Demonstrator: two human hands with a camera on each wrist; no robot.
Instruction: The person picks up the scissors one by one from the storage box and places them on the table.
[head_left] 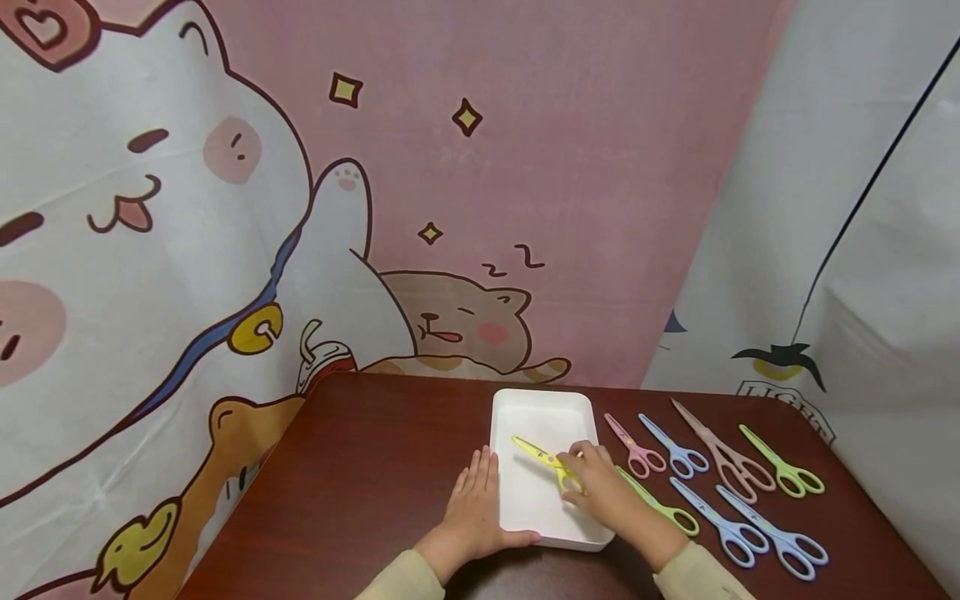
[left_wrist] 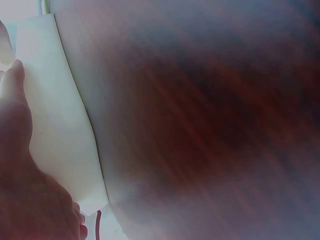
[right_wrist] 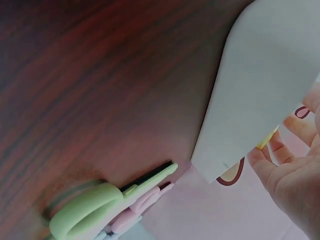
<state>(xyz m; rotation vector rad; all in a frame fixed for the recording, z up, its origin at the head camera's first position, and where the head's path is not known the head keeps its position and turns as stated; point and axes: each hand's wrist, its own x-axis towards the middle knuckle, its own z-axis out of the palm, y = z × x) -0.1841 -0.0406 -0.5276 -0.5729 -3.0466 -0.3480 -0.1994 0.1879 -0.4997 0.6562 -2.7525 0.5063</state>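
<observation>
A white rectangular tray (head_left: 517,521) stands on the dark red-brown table. Over it my right hand (head_left: 596,482) pinches yellow scissors (head_left: 545,455) by the handle loops, blades pointing to the far left. My left hand (head_left: 474,510) lies along the tray's left side with fingers straight, thumb across the near edge. In the left wrist view, the left thumb (left_wrist: 14,82) rests against the tray's white wall (left_wrist: 62,110). In the right wrist view, a bit of yellow shows beside the right fingers (right_wrist: 282,150), beyond the tray's side.
Right of the tray lie several scissors: green scissors (head_left: 660,507) closest to it, pink scissors (head_left: 636,450), blue scissors (head_left: 678,450), large pink scissors (head_left: 727,457), green scissors (head_left: 783,467) and two blue pairs nearer. A cartoon-printed cloth (head_left: 600,192) hangs behind the table (head_left: 375,467).
</observation>
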